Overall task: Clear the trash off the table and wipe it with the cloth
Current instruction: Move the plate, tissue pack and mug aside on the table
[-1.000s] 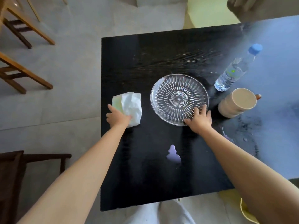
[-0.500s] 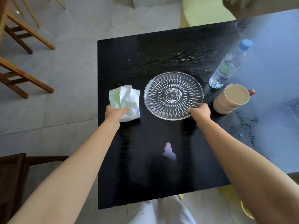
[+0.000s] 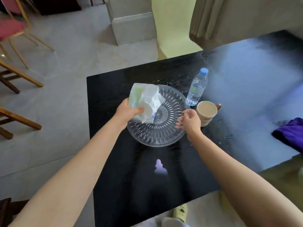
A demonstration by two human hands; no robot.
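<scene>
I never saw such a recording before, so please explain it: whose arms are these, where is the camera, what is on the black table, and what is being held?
There is no machine here. A person wears a camera on the head, looking down, so both bare arms reach in from below. The left hand holds a crumpled white paper above a clear glass plate. The right hand has its grip on the plate's right rim. On the black table also stand a water bottle with a blue cap and a beige cup. A purple cloth lies at the right edge.
</scene>
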